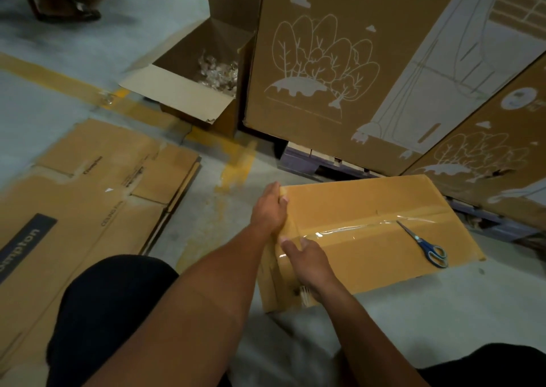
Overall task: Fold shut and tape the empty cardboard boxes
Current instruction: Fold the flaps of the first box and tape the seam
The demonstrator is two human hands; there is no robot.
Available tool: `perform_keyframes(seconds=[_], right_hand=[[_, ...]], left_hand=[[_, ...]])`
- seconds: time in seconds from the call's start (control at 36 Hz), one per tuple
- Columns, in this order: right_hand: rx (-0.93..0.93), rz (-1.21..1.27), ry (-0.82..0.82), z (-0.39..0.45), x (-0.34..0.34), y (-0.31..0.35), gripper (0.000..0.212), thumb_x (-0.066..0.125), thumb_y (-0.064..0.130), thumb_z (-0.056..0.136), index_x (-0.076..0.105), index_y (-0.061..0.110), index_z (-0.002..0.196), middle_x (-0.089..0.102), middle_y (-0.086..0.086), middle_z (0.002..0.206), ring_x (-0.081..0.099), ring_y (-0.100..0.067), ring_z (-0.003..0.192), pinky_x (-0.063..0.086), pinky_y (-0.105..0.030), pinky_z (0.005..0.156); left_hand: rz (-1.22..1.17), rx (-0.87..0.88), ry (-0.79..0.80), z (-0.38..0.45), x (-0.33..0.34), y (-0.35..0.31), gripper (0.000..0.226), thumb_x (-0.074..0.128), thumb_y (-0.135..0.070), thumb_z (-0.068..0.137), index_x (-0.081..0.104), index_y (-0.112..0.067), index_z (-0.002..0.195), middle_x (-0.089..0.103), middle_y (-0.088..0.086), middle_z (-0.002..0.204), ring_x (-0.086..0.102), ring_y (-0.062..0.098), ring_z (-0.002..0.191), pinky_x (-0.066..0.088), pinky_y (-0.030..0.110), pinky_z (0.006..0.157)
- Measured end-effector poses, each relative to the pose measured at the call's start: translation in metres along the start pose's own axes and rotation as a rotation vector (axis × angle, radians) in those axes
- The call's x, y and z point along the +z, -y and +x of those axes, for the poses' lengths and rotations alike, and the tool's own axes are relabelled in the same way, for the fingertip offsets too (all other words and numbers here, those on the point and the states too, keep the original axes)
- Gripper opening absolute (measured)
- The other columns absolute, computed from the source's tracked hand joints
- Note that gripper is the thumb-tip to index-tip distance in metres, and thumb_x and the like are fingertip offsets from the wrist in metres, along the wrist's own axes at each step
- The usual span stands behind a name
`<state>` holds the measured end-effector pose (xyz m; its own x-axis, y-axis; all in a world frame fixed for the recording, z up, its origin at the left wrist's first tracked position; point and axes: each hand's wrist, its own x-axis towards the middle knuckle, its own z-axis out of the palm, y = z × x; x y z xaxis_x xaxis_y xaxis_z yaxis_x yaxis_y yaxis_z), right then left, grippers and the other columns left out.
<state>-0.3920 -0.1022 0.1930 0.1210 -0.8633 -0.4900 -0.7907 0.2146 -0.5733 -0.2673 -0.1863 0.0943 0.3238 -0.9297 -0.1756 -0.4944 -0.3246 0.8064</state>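
A closed brown cardboard box (369, 203) lies on the floor in front of me, flaps folded shut. A strip of clear tape (354, 229) runs along its centre seam and over the near left edge. My left hand (270, 206) grips the box's left edge, thumb on top. Fingers flat, my right hand (307, 261) presses on the tape end at that edge and down the side. Blue-handled scissors (425, 245) rest on the box top at the right.
Flattened cartons (88, 194) lie on the floor at the left. An open box (189, 91) with crumpled clear plastic stands behind. Tall printed cartons (354, 62) on pallets wall off the back and right. My knees are at the bottom.
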Motion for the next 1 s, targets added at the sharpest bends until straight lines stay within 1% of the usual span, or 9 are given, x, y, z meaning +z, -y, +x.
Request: perform_keyframes(seconds=[0.06,0.14,0.25,0.33,0.44,0.56,0.69,0.81,1.0], right_hand=[[0.002,-0.012,-0.023,-0.004,-0.002,-0.005,0.061,0.048,0.051,0.096,0.054,0.003,0.133,0.056,-0.015,0.134,0.051,-0.03,0.124,0.04,-0.033,0.097],[-0.022,-0.079,-0.097,-0.016,-0.004,-0.014,0.058,0.045,0.054,0.096,0.065,0.003,0.117,0.064,-0.016,0.121,0.056,-0.031,0.114,0.042,-0.034,0.092],[-0.05,-0.18,-0.122,-0.032,0.002,-0.02,0.059,0.051,0.054,0.092,0.06,0.008,0.128,0.063,-0.011,0.126,0.056,-0.029,0.118,0.042,-0.033,0.096],[-0.046,-0.239,-0.129,-0.038,0.003,-0.029,0.059,0.056,0.058,0.087,0.064,0.009,0.118,0.068,-0.009,0.112,0.062,-0.028,0.107,0.049,-0.033,0.089],[-0.01,-0.292,-0.1,-0.05,-0.001,-0.048,0.063,0.053,0.064,0.086,0.066,0.009,0.114,0.069,-0.01,0.111,0.063,-0.028,0.103,0.048,-0.033,0.084],[0.037,-0.3,-0.069,-0.064,-0.002,-0.071,0.062,0.048,0.066,0.087,0.067,0.009,0.104,0.069,-0.01,0.105,0.064,-0.029,0.099,0.048,-0.034,0.08],[0.079,-0.315,-0.072,-0.088,0.004,-0.095,0.053,0.044,0.06,0.093,0.063,0.011,0.089,0.068,-0.011,0.098,0.063,-0.028,0.095,0.044,-0.034,0.073],[0.105,-0.257,-0.093,-0.094,0.013,-0.099,0.048,0.045,0.056,0.095,0.065,0.013,0.1,0.068,-0.008,0.099,0.064,-0.025,0.093,0.048,-0.033,0.075],[0.171,-0.218,-0.055,-0.087,0.018,-0.102,0.046,0.045,0.055,0.095,0.065,0.016,0.108,0.067,-0.005,0.104,0.064,-0.022,0.095,0.052,-0.035,0.08]], left_hand=[[0.026,-0.002,0.06,0.005,-0.005,0.004,0.054,0.039,-0.029,0.102,0.026,-0.011,0.151,0.028,0.008,0.157,0.031,0.026,0.141,0.025,0.034,0.115],[0.043,-0.001,0.092,0.007,-0.006,0.012,0.054,0.035,-0.038,0.102,0.027,-0.018,0.152,0.031,0.005,0.156,0.035,0.027,0.14,0.03,0.045,0.114],[0.112,0.031,0.076,0.009,-0.005,0.012,0.05,0.032,-0.039,0.102,0.03,-0.02,0.148,0.037,0.005,0.152,0.04,0.03,0.135,0.036,0.052,0.107],[0.19,-0.014,0.078,0.011,-0.007,0.007,0.044,0.029,-0.04,0.102,0.031,-0.024,0.143,0.041,0.006,0.146,0.041,0.032,0.131,0.037,0.053,0.102],[0.237,-0.034,0.081,0.01,-0.008,0.005,0.038,0.026,-0.041,0.102,0.031,-0.025,0.136,0.044,0.009,0.142,0.042,0.033,0.128,0.036,0.054,0.098],[0.254,-0.066,0.106,0.01,-0.01,0.003,0.047,0.025,-0.044,0.103,0.024,-0.03,0.147,0.04,0.007,0.148,0.039,0.033,0.133,0.032,0.054,0.103],[0.215,-0.054,0.114,0.014,-0.011,0.006,0.044,0.029,-0.042,0.102,0.03,-0.025,0.143,0.045,0.011,0.143,0.044,0.035,0.129,0.035,0.052,0.104],[0.185,-0.011,0.115,0.016,-0.009,0.009,0.036,0.031,-0.039,0.102,0.034,-0.02,0.133,0.05,0.014,0.134,0.048,0.037,0.123,0.04,0.052,0.099],[0.108,-0.038,0.139,0.024,-0.007,0.017,0.057,0.033,-0.043,0.102,0.02,-0.023,0.154,0.037,0.013,0.152,0.037,0.035,0.137,0.033,0.049,0.111]])
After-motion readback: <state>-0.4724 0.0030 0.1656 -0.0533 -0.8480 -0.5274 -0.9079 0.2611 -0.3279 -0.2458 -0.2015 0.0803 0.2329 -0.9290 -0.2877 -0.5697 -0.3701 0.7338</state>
